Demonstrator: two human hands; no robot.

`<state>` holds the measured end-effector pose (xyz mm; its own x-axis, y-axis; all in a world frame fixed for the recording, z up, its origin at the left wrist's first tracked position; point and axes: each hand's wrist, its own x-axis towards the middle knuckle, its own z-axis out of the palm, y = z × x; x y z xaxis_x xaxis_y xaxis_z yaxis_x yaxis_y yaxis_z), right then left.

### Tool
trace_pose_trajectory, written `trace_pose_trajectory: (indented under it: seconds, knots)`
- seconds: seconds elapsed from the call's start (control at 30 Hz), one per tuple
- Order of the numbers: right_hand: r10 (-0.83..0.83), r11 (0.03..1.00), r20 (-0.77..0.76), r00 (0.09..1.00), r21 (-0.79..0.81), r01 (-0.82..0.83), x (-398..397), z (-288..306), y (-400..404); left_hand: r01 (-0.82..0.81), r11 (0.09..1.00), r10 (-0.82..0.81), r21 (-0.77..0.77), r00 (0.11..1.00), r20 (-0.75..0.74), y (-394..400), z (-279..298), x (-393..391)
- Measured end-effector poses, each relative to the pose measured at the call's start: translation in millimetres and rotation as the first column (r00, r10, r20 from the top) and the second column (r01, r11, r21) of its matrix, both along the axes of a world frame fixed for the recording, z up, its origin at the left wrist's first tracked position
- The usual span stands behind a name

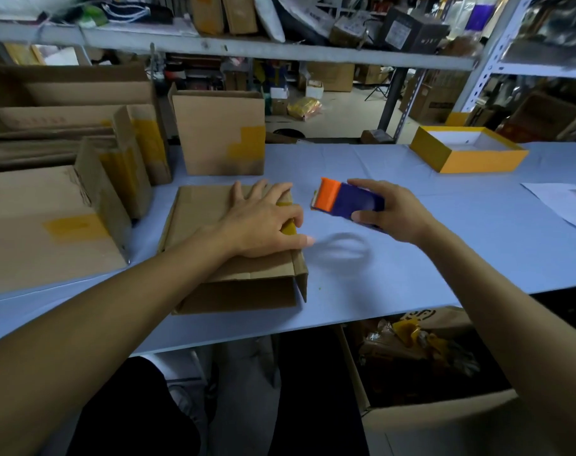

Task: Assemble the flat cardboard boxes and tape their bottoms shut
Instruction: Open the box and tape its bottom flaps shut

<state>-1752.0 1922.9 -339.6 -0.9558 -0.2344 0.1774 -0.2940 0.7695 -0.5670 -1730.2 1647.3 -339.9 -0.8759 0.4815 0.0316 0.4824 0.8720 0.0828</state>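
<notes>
The left hand [263, 222] presses flat with wide fingers on the light, bendy box [237, 258] near the middle of the table [444, 225], best held by its stiff edges, while the right hand [388, 209] grips the tape tool [346, 202] just right of it.

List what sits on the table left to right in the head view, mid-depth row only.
Taped cardboard boxes → box under the left hand → left hand → tape dispenser → right hand → white paper sheet.
</notes>
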Motion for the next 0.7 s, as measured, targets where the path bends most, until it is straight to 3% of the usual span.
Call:
trace_pose_trajectory:
  seconds: [0.13,0.23,0.4,0.5,0.57,0.63,0.7]
  knots:
    - [0.001,0.989,-0.125,0.992,0.150,0.017,6,-28,-18,-0.137,0.991,0.136,-0.010,0.987,-0.085,6,5,12]
    - [0.057,0.968,-0.168,0.984,0.250,-0.013,12,-48,-29,-0.312,0.949,0.313,-0.036,0.950,-0.002,17,-2,32]
    - [-0.008,0.960,-0.277,0.961,0.265,0.085,12,-42,-50,-0.262,0.965,0.259,0.001,0.957,0.133,3,2,32]
    - [0.145,0.989,-0.380,0.914,0.084,-0.121,15,-23,-78,-0.092,0.996,0.090,0.003,0.980,0.178,-22,5,25]
    - [0.263,0.964,-0.375,0.889,0.073,-0.255,16,-15,-100,-0.008,0.999,0.000,0.048,0.988,0.156,-40,7,27]
    - [0.367,0.930,-0.329,0.870,0.138,-0.340,16,-16,-117,-0.048,0.990,0.041,0.133,0.998,0.054,-57,5,32]
    - [0.399,0.915,-0.288,0.870,0.188,-0.357,15,-22,-125,-0.231,0.947,0.249,0.221,0.967,-0.058,-72,-3,41]
